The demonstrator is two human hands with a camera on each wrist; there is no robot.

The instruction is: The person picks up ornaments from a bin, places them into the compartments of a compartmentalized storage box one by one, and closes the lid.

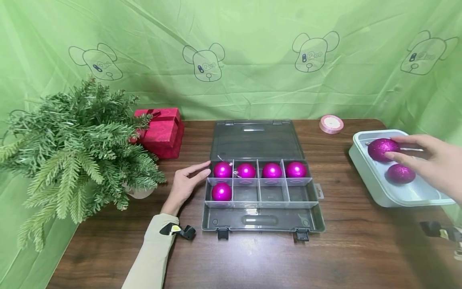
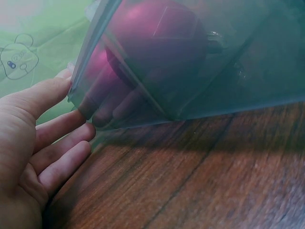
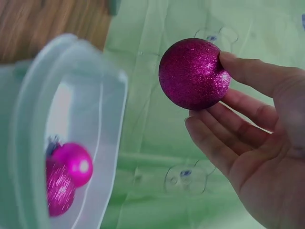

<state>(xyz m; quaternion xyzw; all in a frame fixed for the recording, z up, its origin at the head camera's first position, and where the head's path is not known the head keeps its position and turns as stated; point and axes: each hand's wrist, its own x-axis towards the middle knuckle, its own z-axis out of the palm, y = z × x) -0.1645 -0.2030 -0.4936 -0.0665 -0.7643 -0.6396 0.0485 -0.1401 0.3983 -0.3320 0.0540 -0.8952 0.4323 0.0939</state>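
My right hand (image 1: pixel 429 160) holds a glittery magenta Christmas bauble (image 3: pixel 194 74) between thumb and fingers, above a pale plastic tub (image 1: pixel 371 192). In the right wrist view, a smooth shiny bauble (image 3: pixel 76 164) and a textured one (image 3: pixel 59 191) lie in that tub. A translucent grey divider box (image 1: pixel 263 218) lies with its lid (image 1: pixel 256 142) folded back. Shiny magenta baubles fill its back row of compartments, and one more bauble (image 1: pixel 221 192) sits at the left of the middle row. My left hand (image 1: pixel 184 184) touches the box's left side with fingers loosely extended.
An artificial fir tree (image 1: pixel 83 152) stands at the left, with a red gift box (image 1: pixel 166 134) behind it. A roll of pink ribbon (image 1: pixel 331 124) lies at the back right. Green printed cloth (image 1: pixel 252 92) hangs around the wooden table (image 1: pixel 245 265).
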